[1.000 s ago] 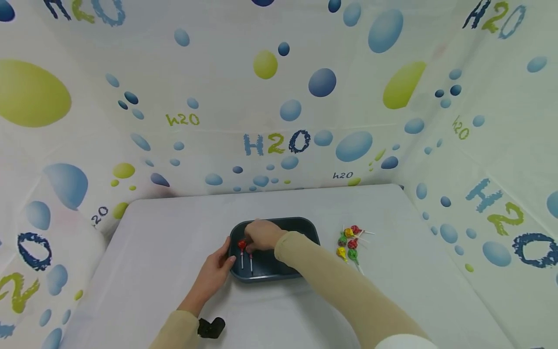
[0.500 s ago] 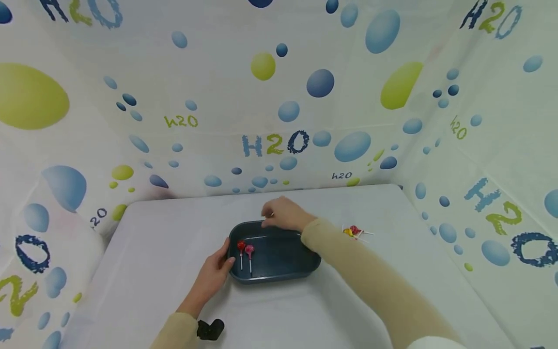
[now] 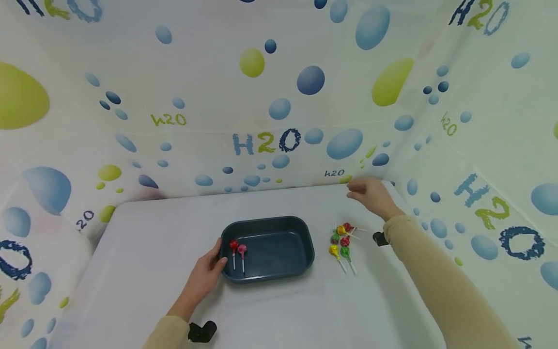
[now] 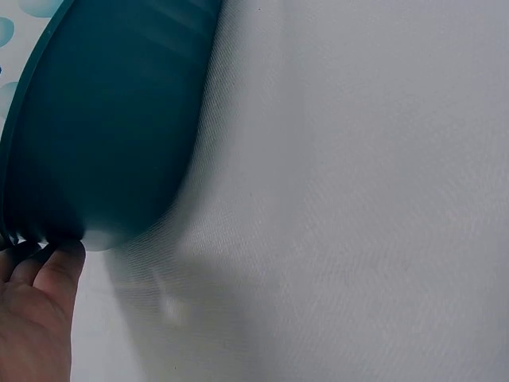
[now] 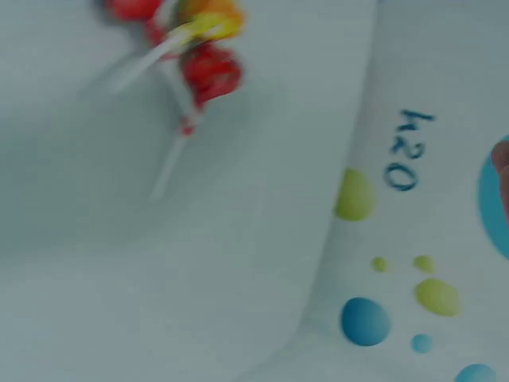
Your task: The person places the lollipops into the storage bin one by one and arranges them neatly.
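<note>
My left hand [image 3: 205, 269] holds the left end of a dark blue tray [image 3: 270, 278], its thumb at the rim. In the left wrist view, fingertips [image 4: 67, 259] meet the tray's outer wall [image 4: 119, 119]. A red lollipop [image 3: 234, 245] and a pink lollipop [image 3: 242, 249] lie side by side at the tray's left, sticks toward me. Raised over the back right of the table, my right hand [image 3: 370, 194] holds nothing, with thumb and fingers apart. Below it lies a loose group of lollipops, including a yellow lollipop [image 3: 333, 250] and a green lollipop [image 3: 345, 252].
White cloth covers the table [image 3: 144, 261]. A backdrop [image 3: 209, 97] printed with bubbles rises behind it and along both sides. Red lollipops [image 5: 211, 72] appear blurred in the right wrist view. Black wrist gear [image 3: 202, 332] shows under the left sleeve.
My right hand let go of the pink lollipop in the tray, lifted away, and moved right past the lollipop group. The left hand stayed at the tray. The head view shifted slightly.
</note>
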The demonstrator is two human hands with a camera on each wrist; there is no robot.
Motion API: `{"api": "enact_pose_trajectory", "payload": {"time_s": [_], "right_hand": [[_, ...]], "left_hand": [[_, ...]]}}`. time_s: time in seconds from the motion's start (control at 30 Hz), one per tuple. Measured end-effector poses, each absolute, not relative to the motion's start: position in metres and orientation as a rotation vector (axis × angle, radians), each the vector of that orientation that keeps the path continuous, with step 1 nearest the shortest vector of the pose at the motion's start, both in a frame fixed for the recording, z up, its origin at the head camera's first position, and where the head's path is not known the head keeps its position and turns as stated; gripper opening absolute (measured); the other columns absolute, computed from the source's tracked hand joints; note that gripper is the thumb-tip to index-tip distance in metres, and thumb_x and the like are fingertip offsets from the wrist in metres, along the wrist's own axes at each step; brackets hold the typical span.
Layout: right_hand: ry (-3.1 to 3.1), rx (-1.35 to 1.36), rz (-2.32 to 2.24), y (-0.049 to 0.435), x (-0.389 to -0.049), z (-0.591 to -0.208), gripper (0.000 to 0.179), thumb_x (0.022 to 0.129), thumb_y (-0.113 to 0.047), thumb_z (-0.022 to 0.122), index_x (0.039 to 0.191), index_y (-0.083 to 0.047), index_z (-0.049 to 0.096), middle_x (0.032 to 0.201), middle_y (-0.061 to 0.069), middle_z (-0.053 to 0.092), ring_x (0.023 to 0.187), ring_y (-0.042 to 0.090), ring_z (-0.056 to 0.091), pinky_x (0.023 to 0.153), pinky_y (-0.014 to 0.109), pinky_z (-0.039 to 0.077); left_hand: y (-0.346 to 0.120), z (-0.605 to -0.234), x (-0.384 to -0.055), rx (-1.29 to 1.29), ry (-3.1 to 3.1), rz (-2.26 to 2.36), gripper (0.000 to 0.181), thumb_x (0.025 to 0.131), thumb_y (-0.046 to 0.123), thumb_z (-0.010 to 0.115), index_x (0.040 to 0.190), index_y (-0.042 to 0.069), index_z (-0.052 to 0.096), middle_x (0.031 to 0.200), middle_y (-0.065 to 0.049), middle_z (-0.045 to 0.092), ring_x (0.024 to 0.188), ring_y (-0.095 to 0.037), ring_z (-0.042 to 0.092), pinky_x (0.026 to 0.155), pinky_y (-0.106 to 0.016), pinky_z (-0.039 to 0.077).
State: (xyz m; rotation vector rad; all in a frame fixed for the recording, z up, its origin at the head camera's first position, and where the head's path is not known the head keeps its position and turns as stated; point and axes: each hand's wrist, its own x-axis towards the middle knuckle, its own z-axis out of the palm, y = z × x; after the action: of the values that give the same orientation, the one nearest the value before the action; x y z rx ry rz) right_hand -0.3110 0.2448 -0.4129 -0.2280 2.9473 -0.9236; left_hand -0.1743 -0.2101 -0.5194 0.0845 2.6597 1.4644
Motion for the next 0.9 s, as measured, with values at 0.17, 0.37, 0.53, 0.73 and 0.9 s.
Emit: {"api": "enact_pose_trajectory", "payload": {"time_s": [0.17, 0.37, 0.53, 0.73, 0.9], "right_hand": [[2.880, -0.214, -0.833, 0.257, -0.310, -0.449, 0.036, 0.100, -0.018, 0.067, 0.131, -0.001, 0.067, 0.126, 0.020, 0.071, 0.116, 0.037, 0.068, 0.103, 0.052, 0.056], [2.781, -0.160, -0.695, 0.262, -0.305, -0.488, 0.033, 0.099, -0.013, 0.068, 0.130, -0.002, 0.069, 0.127, 0.019, 0.071, 0.119, 0.038, 0.064, 0.106, 0.054, 0.054], [2.762, -0.195, -0.617, 0.263, -0.304, -0.504, 0.032, 0.098, -0.012, 0.068, 0.128, -0.005, 0.071, 0.129, 0.018, 0.071, 0.128, 0.042, 0.060, 0.112, 0.059, 0.047], [2.759, -0.266, -0.528, 0.257, -0.309, -0.507, 0.029, 0.096, -0.008, 0.069, 0.125, -0.006, 0.073, 0.124, 0.014, 0.073, 0.122, 0.037, 0.064, 0.110, 0.055, 0.050], [2.770, -0.313, -0.482, 0.254, -0.309, -0.510, 0.027, 0.096, -0.007, 0.069, 0.123, -0.005, 0.074, 0.120, 0.012, 0.075, 0.116, 0.034, 0.067, 0.106, 0.052, 0.054]], "left_hand": [[-0.211, -0.521, -0.173, 0.067, 2.635, 1.492, 0.063, 0.105, 0.005, 0.053, 0.160, -0.002, 0.023, 0.166, -0.022, 0.026, 0.154, -0.038, 0.028, 0.119, -0.047, 0.031], [-0.209, -0.522, -0.171, 0.060, 2.638, 1.503, 0.063, 0.105, 0.005, 0.053, 0.160, -0.002, 0.024, 0.166, -0.022, 0.028, 0.153, -0.038, 0.029, 0.119, -0.046, 0.031], [-0.208, -0.520, -0.170, 0.055, 2.632, 1.498, 0.063, 0.105, 0.005, 0.053, 0.160, -0.001, 0.024, 0.166, -0.021, 0.028, 0.153, -0.038, 0.030, 0.119, -0.046, 0.031], [-0.208, -0.517, -0.171, 0.055, 2.642, 1.482, 0.063, 0.105, 0.005, 0.053, 0.160, -0.001, 0.024, 0.166, -0.021, 0.028, 0.153, -0.037, 0.030, 0.120, -0.046, 0.031], [-0.208, -0.516, -0.172, 0.049, 2.641, 1.480, 0.063, 0.105, 0.005, 0.053, 0.160, -0.002, 0.023, 0.166, -0.021, 0.028, 0.154, -0.037, 0.030, 0.120, -0.046, 0.030]]}}
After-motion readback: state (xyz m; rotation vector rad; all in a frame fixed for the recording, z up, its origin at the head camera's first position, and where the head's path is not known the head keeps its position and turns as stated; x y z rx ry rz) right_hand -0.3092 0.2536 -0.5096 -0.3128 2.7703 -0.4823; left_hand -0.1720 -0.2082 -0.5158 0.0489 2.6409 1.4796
